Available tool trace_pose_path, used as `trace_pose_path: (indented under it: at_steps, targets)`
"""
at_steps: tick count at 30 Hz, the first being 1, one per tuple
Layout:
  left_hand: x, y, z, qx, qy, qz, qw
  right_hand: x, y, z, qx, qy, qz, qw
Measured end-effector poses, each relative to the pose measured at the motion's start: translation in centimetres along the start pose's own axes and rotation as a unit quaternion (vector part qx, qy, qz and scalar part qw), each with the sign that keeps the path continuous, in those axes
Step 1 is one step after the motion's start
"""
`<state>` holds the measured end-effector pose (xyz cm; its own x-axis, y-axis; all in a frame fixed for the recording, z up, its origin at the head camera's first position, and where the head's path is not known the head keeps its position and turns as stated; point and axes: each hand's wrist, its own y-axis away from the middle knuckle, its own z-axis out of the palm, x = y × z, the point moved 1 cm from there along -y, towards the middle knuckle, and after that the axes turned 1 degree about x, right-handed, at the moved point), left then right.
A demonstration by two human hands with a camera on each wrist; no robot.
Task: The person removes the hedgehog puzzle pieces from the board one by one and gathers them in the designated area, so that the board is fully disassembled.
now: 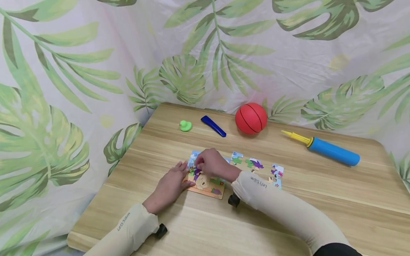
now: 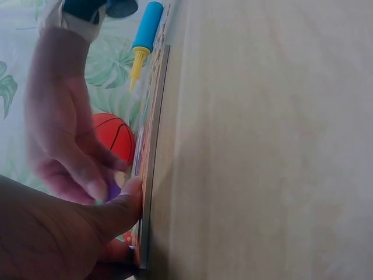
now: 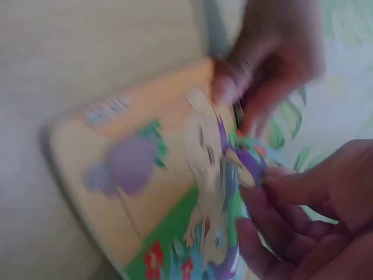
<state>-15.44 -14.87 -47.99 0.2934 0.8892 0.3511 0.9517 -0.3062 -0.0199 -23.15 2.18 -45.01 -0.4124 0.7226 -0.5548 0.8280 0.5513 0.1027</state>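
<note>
A wooden jigsaw puzzle board (image 1: pixel 213 192) with a cartoon animal picture lies in front of me. My left hand (image 1: pixel 171 183) rests along its left side, fingers extended, and the thumb (image 2: pixel 125 201) touches the board's edge. Over the upper part of the board, my right hand (image 1: pixel 214 163) pinches a small purple and tan puzzle piece (image 3: pixel 252 168) between thumb and fingers. In the right wrist view the piece overlaps the picture's purple area; the head view mostly hides it behind the hand.
Loose puzzle pieces (image 1: pixel 237 158) lie right of the board, some partly behind the right forearm. Along the back are a green toy duck (image 1: pixel 185 125), a dark blue flat object (image 1: pixel 213 126), a red ball (image 1: pixel 251 118) and a blue hand pump (image 1: pixel 334 151). Leaf-print cloth hangs behind.
</note>
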Motion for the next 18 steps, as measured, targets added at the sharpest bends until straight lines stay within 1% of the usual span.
trace_pose_path:
  at_steps: [2, 3, 5, 8, 12, 14, 18]
  targets:
    - [0.0, 0.0, 0.0, -0.004, 0.003, -0.005, 1.0000, 0.5, -0.5, 0.0, 0.003, -0.039, 0.033, 0.9987]
    - [0.0, 0.0, 0.0, -0.006, 0.004, -0.007, 1.0000, 0.7, -0.7, 0.1, 0.004, -0.050, 0.043, 0.9978]
    - [0.0, 0.0, 0.0, -0.011, 0.005, -0.010, 0.9999, 1.0, -1.1, 0.2, 0.005, -0.064, 0.049, 0.9967]
    - [-0.2, 0.0, 0.0, -0.010, 0.003, -0.009, 0.9999, 1.0, -1.2, 0.3, 0.011, -0.071, 0.036, 0.9968]
    - [-0.3, -0.1, -0.1, 0.000, 0.000, -0.004, 1.0000, 0.5, -1.3, 0.2, 0.034, -0.078, 0.009, 0.9964]
    - [-0.3, -0.1, 0.0, -0.002, 0.004, -0.005, 1.0000, 0.3, -1.3, 0.1, 0.044, -0.077, 0.000, 0.9961]
    - [-0.2, -0.3, 0.2, -0.011, 0.011, -0.011, 0.9998, 0.2, -1.1, -0.5, 0.050, -0.069, 0.002, 0.9964]
